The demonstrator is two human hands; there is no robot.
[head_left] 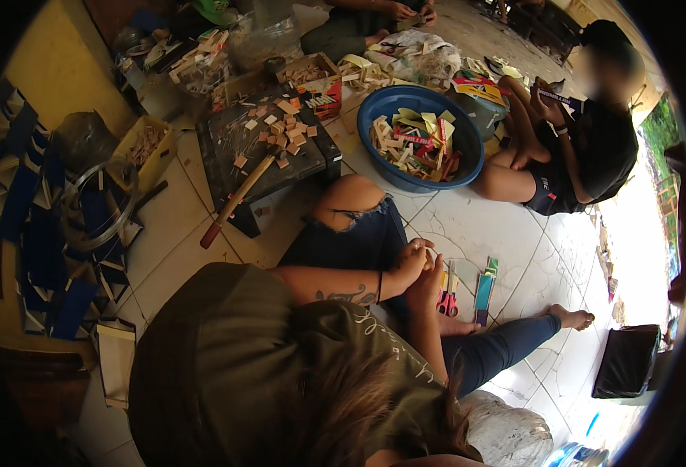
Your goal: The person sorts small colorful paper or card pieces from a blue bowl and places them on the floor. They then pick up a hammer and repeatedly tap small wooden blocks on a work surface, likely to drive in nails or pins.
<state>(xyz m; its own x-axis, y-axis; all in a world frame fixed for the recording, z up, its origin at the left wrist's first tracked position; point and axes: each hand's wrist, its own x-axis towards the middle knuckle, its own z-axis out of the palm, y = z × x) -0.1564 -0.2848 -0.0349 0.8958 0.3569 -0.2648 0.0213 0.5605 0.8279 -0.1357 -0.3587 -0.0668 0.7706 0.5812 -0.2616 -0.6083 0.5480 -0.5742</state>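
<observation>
Left hand [409,261] and right hand [428,282] are drawn together above the tiled floor [498,226], fingers curled close; whatever small item they pinch is too obscured to identify. Scissors with pink handles [446,300] and coloured card strips [484,289] lie on the floor just beside the hands. A blue basin [467,148] of paper offcuts stands beyond the knee.

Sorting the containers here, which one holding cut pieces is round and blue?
The big blue basin beside the dark low table; the yellow tray and the printed carton are both boxy.
</observation>
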